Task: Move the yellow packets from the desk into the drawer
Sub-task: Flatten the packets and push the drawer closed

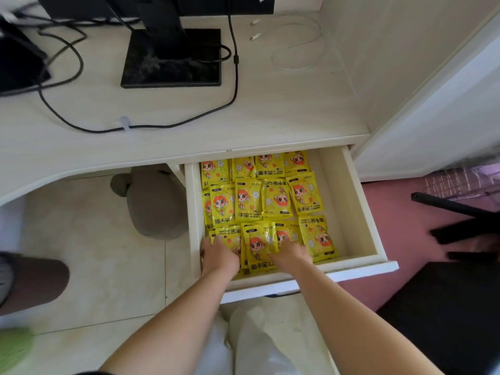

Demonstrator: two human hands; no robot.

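Lying in 3 rows, the yellow packets (273,201) fill most of the open drawer (359,207) under the desk (270,117). The left hand (220,257) rests flat on the near packets, fingers straight. The right hand (290,255) touches them too, but its fingertips hide under 1 packet, so its grip cannot be told.

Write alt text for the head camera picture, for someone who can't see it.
The left hand and right hand reach into an open white drawer, onto the front row of yellow packets covering most of it. The desk above holds a black monitor stand and cables, no packets.
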